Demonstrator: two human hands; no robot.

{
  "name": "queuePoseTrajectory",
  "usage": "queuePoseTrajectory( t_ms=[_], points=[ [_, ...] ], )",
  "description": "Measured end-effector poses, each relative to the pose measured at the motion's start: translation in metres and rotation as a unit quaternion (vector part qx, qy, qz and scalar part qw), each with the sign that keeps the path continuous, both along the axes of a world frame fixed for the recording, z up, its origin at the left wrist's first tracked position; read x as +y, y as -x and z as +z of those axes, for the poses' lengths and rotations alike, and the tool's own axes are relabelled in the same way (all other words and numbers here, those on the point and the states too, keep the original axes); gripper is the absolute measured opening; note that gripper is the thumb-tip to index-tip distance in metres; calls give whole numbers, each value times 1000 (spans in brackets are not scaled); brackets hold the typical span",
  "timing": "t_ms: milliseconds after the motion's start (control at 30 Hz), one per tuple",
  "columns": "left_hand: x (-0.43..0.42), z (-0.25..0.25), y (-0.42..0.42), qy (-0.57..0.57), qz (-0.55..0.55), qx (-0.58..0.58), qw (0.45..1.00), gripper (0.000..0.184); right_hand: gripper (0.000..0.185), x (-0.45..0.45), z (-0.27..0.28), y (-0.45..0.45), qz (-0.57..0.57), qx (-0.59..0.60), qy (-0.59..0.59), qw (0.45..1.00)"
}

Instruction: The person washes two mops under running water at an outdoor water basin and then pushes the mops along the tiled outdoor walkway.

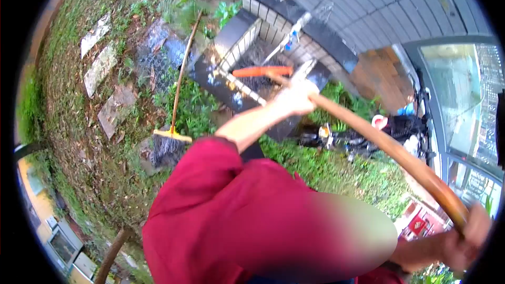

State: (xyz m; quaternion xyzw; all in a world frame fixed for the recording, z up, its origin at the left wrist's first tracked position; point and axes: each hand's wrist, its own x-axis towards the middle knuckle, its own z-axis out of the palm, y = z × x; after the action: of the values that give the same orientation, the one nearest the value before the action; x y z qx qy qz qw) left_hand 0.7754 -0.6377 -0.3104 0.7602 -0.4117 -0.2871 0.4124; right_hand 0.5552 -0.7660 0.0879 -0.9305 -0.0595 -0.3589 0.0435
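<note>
A broom with a long wooden handle (386, 144) and an orange head (262, 71) crosses the view from the lower right to the upper middle. My left hand (301, 98) is closed around the handle's lower part, not far from the head. Around the handle's upper end, at the right edge, my right hand (468, 239) is closed and smeared by motion. The broom head is over a tiled outdoor basin (239, 47) with a dark stone rim. Whether its bristles touch the basin floor, I cannot tell.
Above the basin is a tap with a blue part (290, 41). A second broom with a yellow head (172, 135) stands or lies to the left, near stone slabs (100, 71) in grass. At right are a dark motorbike-like vehicle (363, 139) and a glass-fronted wall (463, 94).
</note>
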Motion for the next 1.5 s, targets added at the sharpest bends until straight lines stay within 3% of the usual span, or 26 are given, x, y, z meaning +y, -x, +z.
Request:
queuePoseTrajectory(
  t_ms=[33,67,167,233,333,367,400,433,467,533,600,633,700,733,767,800,833,867,933,1000,1033,1233,1300,1367,1467,1500],
  points=[
    [-6,28,13,-1,-6,-128,992,16,12,-17,11,6,-78,-20,175,981],
    [0,46,21,164,46,-68,983,16,9,-20,-6,3,-27,-26,56,998],
    [2,-17,12,105,88,-123,983,12,16,-24,-73,9,107,-45,-296,948],
    [10,-127,-22,57,33,-120,991,10,23,25,-95,-31,312,-48,-633,707],
    [3,-65,-11,29,30,-123,992,11,18,22,-34,0,100,-83,-502,855],
    [-4,-15,4,-6,12,-83,996,13,19,6,-10,19,11,-58,-319,946],
    [-5,23,14,22,-17,-169,985,15,19,-3,10,36,-55,-26,-130,990],
    [-7,27,29,128,18,-117,985,17,20,-8,14,42,-67,-26,-78,994],
    [-11,28,31,234,50,-69,968,18,20,-10,3,42,-57,-44,-88,993],
    [-25,-35,27,124,115,-109,980,22,21,-8,-50,29,24,-77,-276,958],
    [-15,-127,-2,111,110,-108,982,24,22,27,-90,-19,200,-62,-574,792],
    [-16,-125,-8,143,107,-123,976,24,23,39,-77,-21,188,-22,-604,774],
    [-11,-80,10,103,37,-136,985,25,28,35,-34,-11,191,46,-594,780],
    [-24,-42,9,42,-9,-151,988,25,19,16,-7,15,115,52,-433,892],
    [-32,-22,19,130,-48,-147,979,23,16,-2,19,41,23,37,-259,965],
    [-37,5,28,133,-105,-193,966,19,26,10,60,22,331,74,-522,783],
    [-41,19,43,81,-86,-135,984,18,16,-1,84,11,449,203,-486,721],
    [-31,47,48,74,-98,-103,987,22,13,19,104,26,365,190,-507,757],
    [-28,47,68,226,26,-64,972,31,15,42,109,3,405,178,-522,729],
    [-30,48,72,325,97,-34,940,32,23,22,123,-38,522,343,-462,630],
    [-28,50,70,343,148,-40,927,30,27,26,121,-49,520,332,-434,657],
    [18,27,36,228,345,2,911,27,34,-19,88,-136,566,260,-574,532],
    [23,10,25,199,376,8,905,25,29,-41,71,-124,492,199,-619,580],
    [28,-23,19,120,329,21,936,25,18,-71,24,-73,310,97,-644,693],
    [32,-36,21,145,146,13,978,29,34,13,38,-104,339,287,-585,678],
    [27,-16,28,196,178,-28,964,31,36,13,48,-94,417,271,-547,674]
  ],
)
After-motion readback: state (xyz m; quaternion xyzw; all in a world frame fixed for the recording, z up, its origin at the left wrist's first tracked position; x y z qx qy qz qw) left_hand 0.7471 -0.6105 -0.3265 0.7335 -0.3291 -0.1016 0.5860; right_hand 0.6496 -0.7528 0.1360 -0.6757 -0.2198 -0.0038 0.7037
